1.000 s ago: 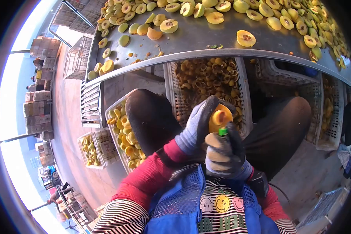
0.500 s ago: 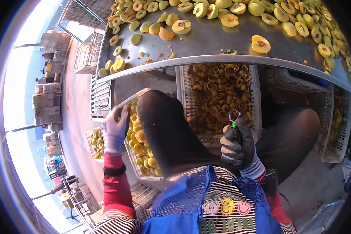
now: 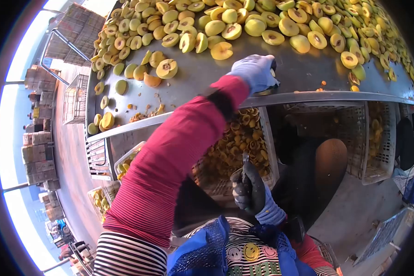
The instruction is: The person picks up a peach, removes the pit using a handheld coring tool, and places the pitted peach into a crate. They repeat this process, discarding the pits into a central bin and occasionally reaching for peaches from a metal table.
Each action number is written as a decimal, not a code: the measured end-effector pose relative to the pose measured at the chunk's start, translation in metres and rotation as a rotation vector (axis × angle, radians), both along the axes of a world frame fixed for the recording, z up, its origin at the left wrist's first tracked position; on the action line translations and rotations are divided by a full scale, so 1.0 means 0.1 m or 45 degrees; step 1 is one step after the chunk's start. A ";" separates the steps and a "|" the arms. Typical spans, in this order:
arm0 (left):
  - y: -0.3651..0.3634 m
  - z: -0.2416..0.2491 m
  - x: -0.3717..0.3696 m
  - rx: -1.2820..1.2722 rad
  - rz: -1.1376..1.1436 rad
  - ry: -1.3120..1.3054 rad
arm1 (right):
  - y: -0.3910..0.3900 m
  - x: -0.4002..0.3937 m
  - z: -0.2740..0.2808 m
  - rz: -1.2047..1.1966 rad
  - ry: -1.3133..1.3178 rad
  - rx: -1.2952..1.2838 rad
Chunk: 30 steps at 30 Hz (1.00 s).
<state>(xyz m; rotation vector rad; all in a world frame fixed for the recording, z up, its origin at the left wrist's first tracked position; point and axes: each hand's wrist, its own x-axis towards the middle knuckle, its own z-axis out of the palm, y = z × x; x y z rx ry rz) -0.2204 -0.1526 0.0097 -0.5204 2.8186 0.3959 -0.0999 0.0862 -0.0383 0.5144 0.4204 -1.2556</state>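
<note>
My left hand [image 3: 255, 73], in a pale glove with dark fingertips, reaches over the metal table [image 3: 198, 66] near its front rim. Its fingers curl down around a halved yellow peach, which they almost wholly hide; only a pale sliver shows. My right hand [image 3: 252, 191], in a black-palmed glove, is closed in front of my lap on a pitting tool with a small metal loop [image 3: 245, 158], seen nearly edge-on. Below the table rim, under my left forearm, a crate holds scooped-out brownish peach scraps [image 3: 244, 138].
Many peach halves [image 3: 230, 31] are heaped along the far side of the table. A few lie nearer, at the left [image 3: 107, 120]. More plastic crates [image 3: 377, 138] stand under the table to the right, and one crate [image 3: 76, 99] stands beyond its left end.
My left hand has swung from the left crate up onto the table, where the lone peach half lay. My right hand still holds the pitting tool. The view has shifted right.
</note>
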 end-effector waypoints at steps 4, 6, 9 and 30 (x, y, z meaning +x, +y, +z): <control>0.34 0.35 0.63 0.409 0.153 0.706 | 0.05 -0.24 0.27 -0.191 0.894 0.095; 0.59 0.42 0.99 0.488 0.233 0.757 | 0.05 -0.29 0.35 -0.346 1.131 -0.089; 0.83 0.19 1.42 1.003 0.428 0.891 | 0.15 -0.14 0.08 -0.282 2.597 -0.092; 1.49 0.13 2.08 1.044 0.696 1.132 | 0.50 0.30 0.15 -0.043 2.873 -0.530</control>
